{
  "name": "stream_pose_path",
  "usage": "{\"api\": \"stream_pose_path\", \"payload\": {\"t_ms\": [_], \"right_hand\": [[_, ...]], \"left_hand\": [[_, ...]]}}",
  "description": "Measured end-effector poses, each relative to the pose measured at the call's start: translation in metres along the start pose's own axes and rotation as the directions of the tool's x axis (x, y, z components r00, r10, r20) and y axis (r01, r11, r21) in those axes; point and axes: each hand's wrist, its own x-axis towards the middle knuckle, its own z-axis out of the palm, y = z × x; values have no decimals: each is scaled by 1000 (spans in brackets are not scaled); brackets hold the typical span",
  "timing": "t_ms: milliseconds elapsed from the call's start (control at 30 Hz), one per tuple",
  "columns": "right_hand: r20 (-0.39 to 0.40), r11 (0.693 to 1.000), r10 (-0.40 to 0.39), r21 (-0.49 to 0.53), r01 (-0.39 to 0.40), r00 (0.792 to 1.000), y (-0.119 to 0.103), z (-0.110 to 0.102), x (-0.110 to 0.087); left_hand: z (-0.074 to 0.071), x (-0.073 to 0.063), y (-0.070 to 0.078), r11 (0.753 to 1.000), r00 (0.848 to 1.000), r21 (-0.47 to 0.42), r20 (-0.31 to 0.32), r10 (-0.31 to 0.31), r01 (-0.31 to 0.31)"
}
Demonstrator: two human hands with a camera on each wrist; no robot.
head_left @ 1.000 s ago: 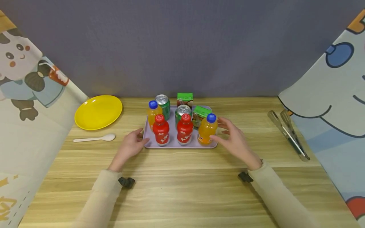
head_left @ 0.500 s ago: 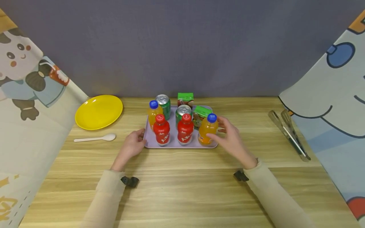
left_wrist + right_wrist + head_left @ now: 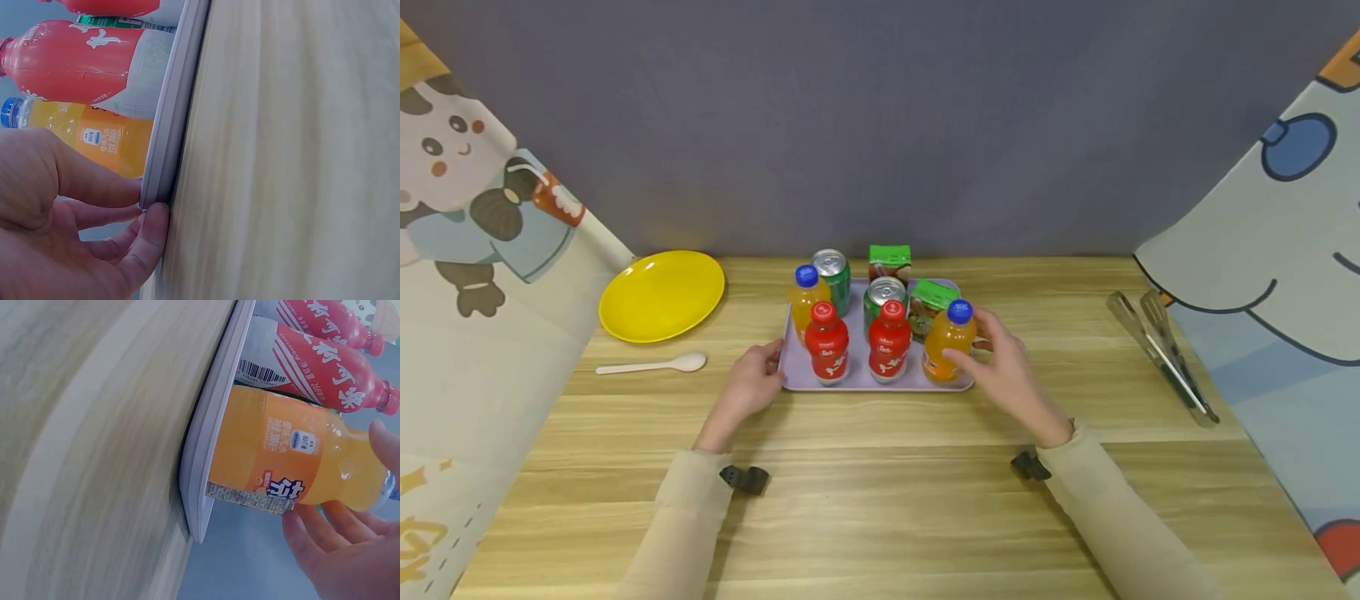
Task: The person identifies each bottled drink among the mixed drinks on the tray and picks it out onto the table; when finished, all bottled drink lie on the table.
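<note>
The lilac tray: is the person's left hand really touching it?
Touching. The left wrist view shows it: the left hand pinches the lilac tray at its corner, thumb and a fingertip against the rim.

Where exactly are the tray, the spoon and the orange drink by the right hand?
Tray (image 3: 859, 372), head view: bare floor near its front edge.
Spoon (image 3: 655, 365), head view: its handle.
Orange drink (image 3: 290, 456), right wrist view: the label on the bottle's side.

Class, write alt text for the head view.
A left hand grips a lilac tray of drinks; a right hand holds an orange bottle on it. Left of the tray lie a yellow plate and white spoon; right, tongs.
</note>
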Motion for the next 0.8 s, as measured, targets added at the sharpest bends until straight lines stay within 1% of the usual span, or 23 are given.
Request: {"api": "stream_pose_path", "payload": {"t_ms": [200, 233, 300, 367, 433, 533, 633, 800], "right_hand": [[-26, 997, 33, 73, -31, 999, -4, 2, -2], [-30, 996, 36, 79, -33, 999, -9, 1, -2], [-36, 996, 47, 77, -44, 998, -21, 0, -2], [-39, 996, 58, 77, -55, 998, -21, 0, -2], [-40, 995, 63, 78, -60, 997, -27, -1, -3], [-49, 995, 62, 83, -57, 997, -27, 0, -4], [-53, 996, 58, 77, -54, 997, -43, -2, -5], [-75, 996, 60, 70, -55, 995, -47, -5, -6]], "left_hand": [[2, 2, -1, 1000, 1000, -2, -9, 19, -19], [2, 2, -1, 1000, 1000, -4, -11, 21, -21], [3, 2, -1, 1000, 1000, -9, -11, 22, -22], [2, 1, -1, 1000, 1000, -11, -11, 18, -19], [2, 1, -1, 1000, 1000, -12, -14, 22, -22], [2, 1, -1, 1000, 1000, -9, -11, 24, -24], [2, 1, -1, 1000, 1000, -11, -7, 22, -22], [1, 2, -1, 1000, 1000, -4, -5, 7, -7]]}}
